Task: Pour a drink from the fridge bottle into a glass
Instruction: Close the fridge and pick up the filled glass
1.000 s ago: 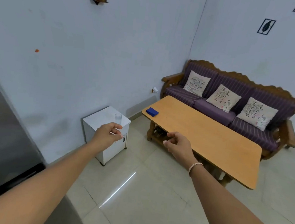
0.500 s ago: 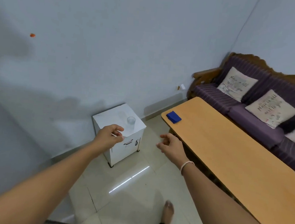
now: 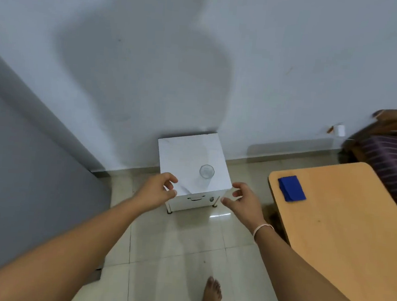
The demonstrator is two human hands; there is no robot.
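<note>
Pale wood makes up the long table [image 3: 343, 235] at right, a blue cloth [image 3: 291, 188] near its far left corner. A white cabinet [image 3: 187, 156] stands against the wall. The left hand [image 3: 158, 191] and right hand [image 3: 243, 202] hover by its front corners, fingers loosely curled, holding nothing. A clear glass [image 3: 206, 171] stands upright, mouth up, near the cabinet top's front right corner.

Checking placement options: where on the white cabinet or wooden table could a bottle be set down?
On the white cabinet, bare top lies behind and left of the glass; the front-right corner is crowded. The wooden table is bare everywhere nearer than the blue cloth.
</note>
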